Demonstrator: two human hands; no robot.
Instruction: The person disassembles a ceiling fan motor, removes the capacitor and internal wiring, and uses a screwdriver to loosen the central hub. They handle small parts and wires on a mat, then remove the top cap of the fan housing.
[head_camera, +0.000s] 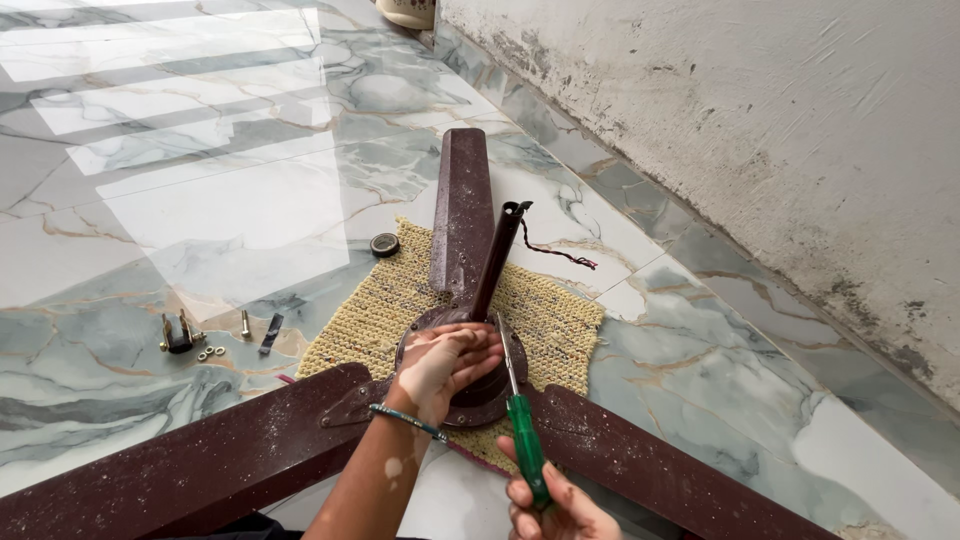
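Observation:
A dark maroon ceiling fan lies on a woven yellow mat (560, 320) on the marble floor. Its motor hub (478, 398) sits in the middle, with a downrod (497, 262) sticking up and away, loose wires at its tip. My left hand (445, 367) rests flat on top of the hub, a beaded bracelet on the wrist. My right hand (555, 505) grips the green handle of a screwdriver (524, 440), whose tip meets the hub's right side. Three blades spread out: one far (462, 205), one lower left (190, 465), one lower right (660, 470).
Small loose parts lie on the floor at the left: a metal clamp (177, 334), washers (209, 352), a bolt (245, 323) and a dark strip (271, 333). A round cap (384, 244) sits by the mat's corner. A stained white wall (780, 130) runs along the right.

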